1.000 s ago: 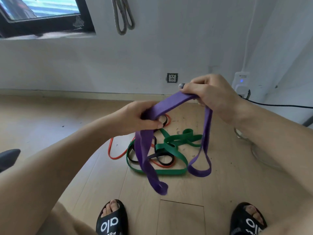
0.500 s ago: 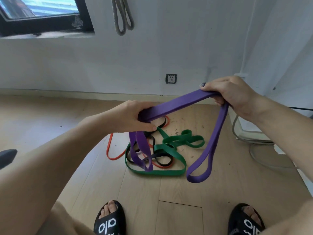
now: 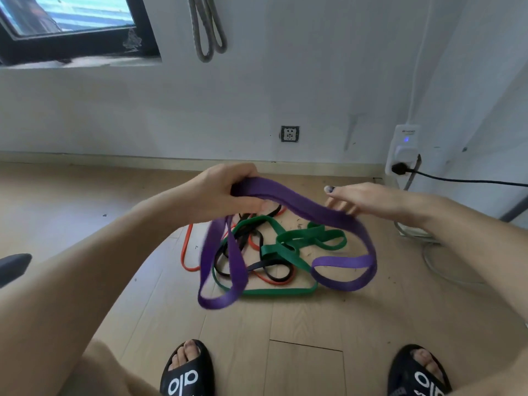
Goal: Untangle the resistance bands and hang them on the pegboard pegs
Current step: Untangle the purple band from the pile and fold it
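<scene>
From the head camera, the left hand (image 3: 225, 192) is curled tight around the purple band (image 3: 311, 210). Its grip holds the band near one end, up in the air above the floor (image 3: 300, 324).

The right hand (image 3: 371, 200) is flat, with its fingers straight and spread. It holds nothing. Its fingers are just behind the purple band, but I cannot tell if they touch it.

The purple band sags between the two hands. One loop of it hangs down under the left hand. Another loop hangs down on the right side. The loops look a bit blurry.

Under the hands, on the floor, is a messy pile of more bands. There is a green band (image 3: 285, 247), a black band (image 3: 268, 267) and an orange band (image 3: 185, 252). They are mixed up and lie over each other.

A grey band (image 3: 207, 30) hangs on the white wall, next to the window (image 3: 71, 24).

A wall socket (image 3: 289, 134) sits low on the wall. A white plug box (image 3: 404, 150) with a black cable (image 3: 457, 180) is on the right.

Two feet in black slippers (image 3: 187, 372) show at the bottom.
</scene>
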A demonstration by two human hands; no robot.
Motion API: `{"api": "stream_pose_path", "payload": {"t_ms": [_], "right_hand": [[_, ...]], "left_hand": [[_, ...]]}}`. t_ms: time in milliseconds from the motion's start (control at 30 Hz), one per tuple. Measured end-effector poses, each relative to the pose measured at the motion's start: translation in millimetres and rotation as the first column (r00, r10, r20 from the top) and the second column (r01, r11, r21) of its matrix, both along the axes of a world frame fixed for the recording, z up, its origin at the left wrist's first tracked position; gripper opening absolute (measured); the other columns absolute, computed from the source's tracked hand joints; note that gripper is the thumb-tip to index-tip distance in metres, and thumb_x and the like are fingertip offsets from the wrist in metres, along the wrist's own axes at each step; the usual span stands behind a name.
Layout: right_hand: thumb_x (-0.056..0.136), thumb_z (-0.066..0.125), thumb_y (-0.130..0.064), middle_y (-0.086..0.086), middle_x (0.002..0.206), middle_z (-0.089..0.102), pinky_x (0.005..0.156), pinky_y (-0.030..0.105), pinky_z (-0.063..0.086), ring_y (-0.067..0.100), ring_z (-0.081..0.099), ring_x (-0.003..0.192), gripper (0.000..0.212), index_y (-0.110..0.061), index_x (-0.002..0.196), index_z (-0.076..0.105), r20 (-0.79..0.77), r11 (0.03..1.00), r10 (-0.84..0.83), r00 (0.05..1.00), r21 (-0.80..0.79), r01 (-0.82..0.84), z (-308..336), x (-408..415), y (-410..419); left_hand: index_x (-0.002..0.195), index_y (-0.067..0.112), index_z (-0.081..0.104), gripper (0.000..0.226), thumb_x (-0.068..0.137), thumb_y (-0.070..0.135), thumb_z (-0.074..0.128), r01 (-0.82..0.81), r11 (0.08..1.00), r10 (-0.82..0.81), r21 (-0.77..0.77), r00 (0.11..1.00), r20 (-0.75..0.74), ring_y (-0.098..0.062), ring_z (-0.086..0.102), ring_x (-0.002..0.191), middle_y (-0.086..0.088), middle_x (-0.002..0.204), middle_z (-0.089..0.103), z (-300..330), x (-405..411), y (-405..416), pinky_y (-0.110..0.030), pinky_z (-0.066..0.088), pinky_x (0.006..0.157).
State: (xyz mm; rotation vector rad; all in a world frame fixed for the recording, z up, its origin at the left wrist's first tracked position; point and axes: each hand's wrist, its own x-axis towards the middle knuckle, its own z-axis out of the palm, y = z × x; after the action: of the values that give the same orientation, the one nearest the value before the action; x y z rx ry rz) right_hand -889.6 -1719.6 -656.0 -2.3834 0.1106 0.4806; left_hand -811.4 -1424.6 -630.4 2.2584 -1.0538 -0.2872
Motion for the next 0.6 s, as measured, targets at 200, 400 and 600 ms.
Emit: {"api": "stream_pose_path", "payload": {"t_ms": [200,400,600], "right_hand": [[0.085,0.038,-0.086,-0.011,0.112,0.075,0.115,0.048,0.032,0.012,0.062,0.116,0.072,-0.030,0.112,0.074,0.097,0.914,0.111,0.989,0.380,-0.140,10.1,4.5,73.0],[0.095,0.065,-0.044,-0.017,0.054,0.054,0.068,0.032,0.051,0.006,0.055,0.059,0.033,-0.019,0.074,0.070,0.293,0.935,0.012,0.956,0.337,-0.115,17.1,1.2,80.7],[0.089,0.072,-0.030,-0.002,0.055,0.041,0.054,0.030,0.035,0.013,0.037,0.049,0.030,-0.018,0.062,0.065,0.341,0.839,-0.242,0.908,0.544,0.020,44.2,8.3,64.8]], "left_hand": [[0.098,0.028,0.059,0.020,0.088,0.029,0.076,0.069,0.997,-0.066,-0.033,0.993,0.101,-0.002,0.059,0.068,0.014,0.078,0.062,0.2,-19.8,-23.8,-0.015,0.045,0.063],[0.097,0.024,0.060,0.026,0.081,0.023,0.080,0.049,0.993,-0.058,0.111,0.995,0.077,-0.009,0.056,0.071,0.006,0.082,0.063,-7.7,-10.3,-12.6,-0.028,0.049,0.065],[0.091,0.029,0.059,0.018,0.089,0.037,0.075,0.017,0.986,-0.001,0.166,0.995,-0.096,-0.011,0.065,0.073,0.012,0.079,0.066,-22.1,-0.7,1.8,-0.024,0.053,0.064]]}}
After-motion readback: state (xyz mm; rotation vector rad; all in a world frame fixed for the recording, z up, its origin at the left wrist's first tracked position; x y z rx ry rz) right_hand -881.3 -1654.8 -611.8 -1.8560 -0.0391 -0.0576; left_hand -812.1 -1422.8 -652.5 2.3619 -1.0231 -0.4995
